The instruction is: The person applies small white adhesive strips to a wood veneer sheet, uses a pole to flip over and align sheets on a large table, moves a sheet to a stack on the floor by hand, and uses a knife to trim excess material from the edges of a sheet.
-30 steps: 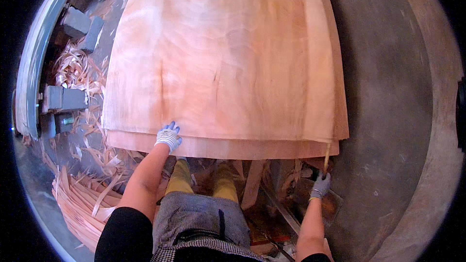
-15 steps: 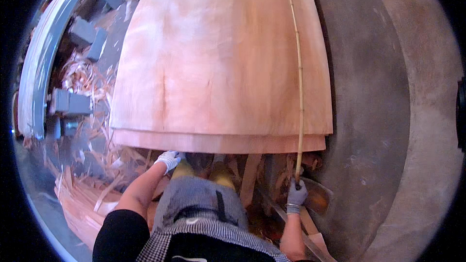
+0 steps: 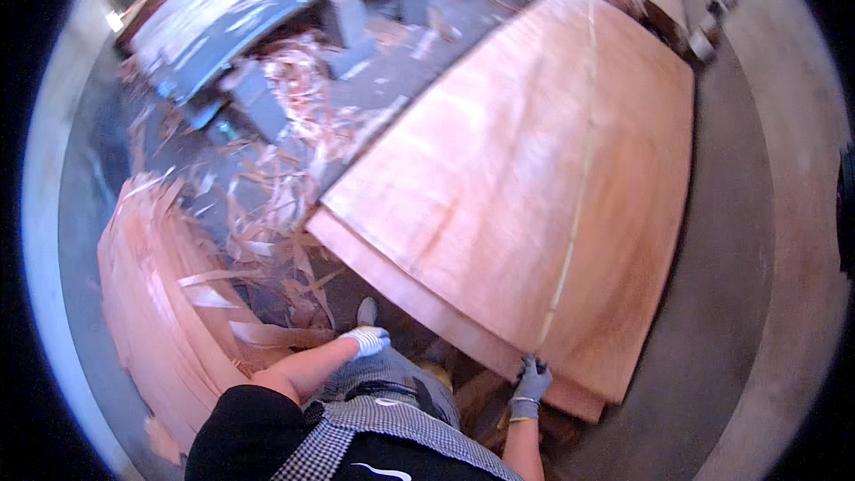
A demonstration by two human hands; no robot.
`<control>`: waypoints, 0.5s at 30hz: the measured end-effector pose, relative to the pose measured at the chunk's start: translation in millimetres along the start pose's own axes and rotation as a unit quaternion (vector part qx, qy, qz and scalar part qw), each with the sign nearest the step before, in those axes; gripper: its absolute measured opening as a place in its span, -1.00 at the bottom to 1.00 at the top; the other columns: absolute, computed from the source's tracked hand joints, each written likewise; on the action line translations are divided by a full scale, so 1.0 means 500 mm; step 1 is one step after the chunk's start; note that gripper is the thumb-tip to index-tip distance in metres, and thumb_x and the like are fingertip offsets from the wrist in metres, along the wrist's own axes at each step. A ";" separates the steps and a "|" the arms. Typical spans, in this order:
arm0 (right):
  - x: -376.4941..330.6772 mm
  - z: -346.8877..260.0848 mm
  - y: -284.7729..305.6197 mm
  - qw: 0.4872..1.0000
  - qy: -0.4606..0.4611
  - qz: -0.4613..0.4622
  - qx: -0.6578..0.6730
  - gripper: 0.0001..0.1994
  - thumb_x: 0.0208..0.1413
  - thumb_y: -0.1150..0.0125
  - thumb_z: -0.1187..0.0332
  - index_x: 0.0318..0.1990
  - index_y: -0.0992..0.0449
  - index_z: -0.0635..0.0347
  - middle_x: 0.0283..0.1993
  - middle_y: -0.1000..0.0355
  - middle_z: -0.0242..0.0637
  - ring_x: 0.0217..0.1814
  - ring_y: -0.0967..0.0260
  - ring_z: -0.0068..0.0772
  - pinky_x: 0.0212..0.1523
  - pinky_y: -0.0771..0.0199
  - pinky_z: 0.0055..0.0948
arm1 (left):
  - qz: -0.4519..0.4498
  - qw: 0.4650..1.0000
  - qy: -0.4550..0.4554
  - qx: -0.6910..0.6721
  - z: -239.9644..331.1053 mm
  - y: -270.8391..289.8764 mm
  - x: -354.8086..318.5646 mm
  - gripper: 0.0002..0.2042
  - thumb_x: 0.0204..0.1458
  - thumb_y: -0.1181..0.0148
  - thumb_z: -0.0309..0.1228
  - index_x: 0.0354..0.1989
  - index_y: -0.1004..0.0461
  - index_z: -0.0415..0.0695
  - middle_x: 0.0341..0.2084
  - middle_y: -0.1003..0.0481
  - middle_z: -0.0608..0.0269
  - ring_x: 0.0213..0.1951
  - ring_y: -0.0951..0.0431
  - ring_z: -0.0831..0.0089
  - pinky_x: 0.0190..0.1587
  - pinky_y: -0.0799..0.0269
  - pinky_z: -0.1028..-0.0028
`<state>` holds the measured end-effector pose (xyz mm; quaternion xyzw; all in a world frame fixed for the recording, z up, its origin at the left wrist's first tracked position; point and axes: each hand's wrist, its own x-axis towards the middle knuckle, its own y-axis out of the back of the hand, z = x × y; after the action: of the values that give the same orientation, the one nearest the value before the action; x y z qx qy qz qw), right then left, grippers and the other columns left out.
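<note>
My right hand [image 3: 533,380], in a grey work glove, is closed around the near end of a long, thin bamboo stick [image 3: 565,278]. The stick runs away from me across a large stack of thin wood veneer sheets [image 3: 499,187], close over its top face. That hand is at the stack's near edge, where a lower sheet sticks out past the upper one. My left hand [image 3: 367,339], in a white striped glove, hangs in front of my checked apron [image 3: 392,419], apart from the stack. Its fingers are curled in, with nothing seen in them.
A big bundle of veneer offcuts [image 3: 169,294] lies at my left. Loose curled strips [image 3: 276,205] litter the floor beyond it. Farther off, a long blue-grey panel [image 3: 240,18] rests on grey blocks [image 3: 346,18]. Bare concrete floor [image 3: 730,214] runs along the right.
My view has turned left, so the stack now lies slanted to the right. My left hand has come away from the stack's near edge. The right hand still grips the stick.
</note>
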<state>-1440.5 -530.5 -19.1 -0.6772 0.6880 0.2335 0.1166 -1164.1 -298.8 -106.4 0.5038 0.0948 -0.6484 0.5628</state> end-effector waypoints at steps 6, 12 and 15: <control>-0.047 -0.064 -0.232 0.993 -0.078 -0.089 -0.023 -0.82 -0.05 -0.17 0.25 -0.51 -0.35 0.10 -0.81 -0.13 -0.45 -0.88 -0.02 -0.56 -0.89 -0.01 -0.54 | 0.028 0.993 0.055 -0.104 -0.185 0.005 -0.033 -0.57 0.00 0.19 -0.08 -0.06 -0.34 -0.08 -0.08 -0.35 0.03 -0.03 -0.33 0.10 0.01 -0.21 0.28; -0.226 -0.156 -0.518 0.975 -0.012 -0.214 0.059 -0.82 0.00 -0.10 0.29 -0.51 -0.32 0.15 -0.82 -0.07 -0.46 -0.88 0.00 -0.59 -0.89 -0.03 -0.60 | 0.085 0.981 0.085 -0.155 -0.353 0.147 -0.171 -0.52 -0.02 0.19 -0.06 0.00 -0.29 -0.09 -0.04 -0.31 0.00 0.00 -0.30 0.08 0.05 -0.18 0.30; -0.313 -0.180 -0.687 0.974 0.040 -0.213 0.065 -0.83 0.02 -0.08 0.31 -0.50 -0.31 0.17 -0.82 -0.06 -0.49 -0.88 0.02 -0.66 -0.89 -0.01 -0.67 | 0.166 0.963 0.097 -0.189 -0.452 0.221 -0.224 -0.50 -0.01 0.18 -0.05 0.02 -0.26 -0.13 -0.03 -0.30 -0.02 0.02 -0.28 0.09 0.06 -0.15 0.30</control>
<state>-1079.2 -427.5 77.3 -0.8081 0.5455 0.1308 0.1797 -964.9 -110.5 -79.3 0.4579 0.1848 -0.4641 0.7354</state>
